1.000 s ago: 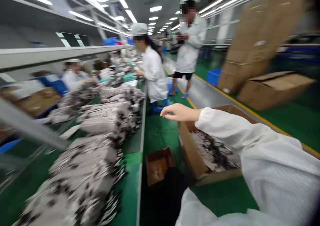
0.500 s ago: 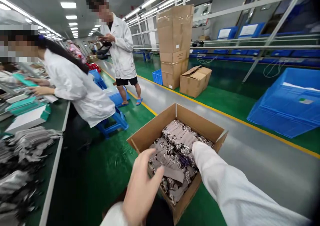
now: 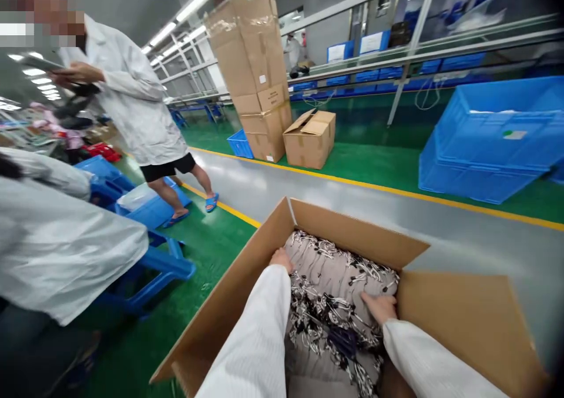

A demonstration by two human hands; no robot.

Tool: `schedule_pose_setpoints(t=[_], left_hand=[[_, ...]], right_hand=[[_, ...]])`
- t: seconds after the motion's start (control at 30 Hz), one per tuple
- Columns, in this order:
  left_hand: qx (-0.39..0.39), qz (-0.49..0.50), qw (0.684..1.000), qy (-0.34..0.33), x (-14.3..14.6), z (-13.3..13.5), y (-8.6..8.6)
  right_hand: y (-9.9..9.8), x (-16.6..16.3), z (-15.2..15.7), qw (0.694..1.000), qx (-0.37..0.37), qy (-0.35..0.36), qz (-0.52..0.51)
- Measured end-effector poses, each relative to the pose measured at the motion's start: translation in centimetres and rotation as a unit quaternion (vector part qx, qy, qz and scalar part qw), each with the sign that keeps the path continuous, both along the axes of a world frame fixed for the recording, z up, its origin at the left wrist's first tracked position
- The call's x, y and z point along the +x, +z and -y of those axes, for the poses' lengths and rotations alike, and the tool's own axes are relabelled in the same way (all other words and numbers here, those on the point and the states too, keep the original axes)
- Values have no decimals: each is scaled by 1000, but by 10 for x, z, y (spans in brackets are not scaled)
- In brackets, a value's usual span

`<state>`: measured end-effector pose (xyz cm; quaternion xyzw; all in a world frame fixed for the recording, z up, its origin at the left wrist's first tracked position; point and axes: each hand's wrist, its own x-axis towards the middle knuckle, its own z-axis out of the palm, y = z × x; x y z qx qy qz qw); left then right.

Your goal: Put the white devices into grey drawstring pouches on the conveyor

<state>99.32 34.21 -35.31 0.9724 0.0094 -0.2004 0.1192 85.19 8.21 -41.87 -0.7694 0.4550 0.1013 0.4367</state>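
Observation:
An open cardboard box (image 3: 352, 221) holds tightly packed rows of flat grey drawstring pouches (image 3: 328, 268) with black and white cords. My left hand (image 3: 282, 260) is inside the box, its fingers curled on the left end of the far row. At that row's right end, my right hand (image 3: 381, 307) grips the pouches, its lower fingers partly hidden among them. A dark purple bundle (image 3: 342, 340) lies on the cords between the rows. More grey pouches lie in the near part of the box.
A co-worker in a white coat (image 3: 136, 104) stands at left holding a device. Another person's white coat (image 3: 57, 233) is close by, on a blue stool (image 3: 165, 263). Tall stacked cartons (image 3: 251, 51), a smaller carton (image 3: 311, 142) and blue crates (image 3: 489, 139) stand beyond the aisle.
My left hand has gone from above the box down onto the far row. My right hand now shows at its right end. The view has turned right and come closer to the box.

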Motion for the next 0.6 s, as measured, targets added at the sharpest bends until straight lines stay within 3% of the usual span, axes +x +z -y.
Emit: schedule_pose_setpoints(t=[0.13, 0.27, 0.47, 0.6], left_hand=[[-5, -26, 1000, 9, 33, 4, -40], [-20, -44, 999, 15, 41, -1, -57], [-35, -26, 997, 57, 7, -6, -58], [-60, 15, 993, 99, -34, -26, -41]], right_hand=[[-39, 1, 15, 999, -9, -28, -26], [-58, -3, 25, 999, -20, -21, -42], [-60, -7, 23, 997, -49, -16, -58], [-47, -9, 18, 998, -53, 16, -26]])
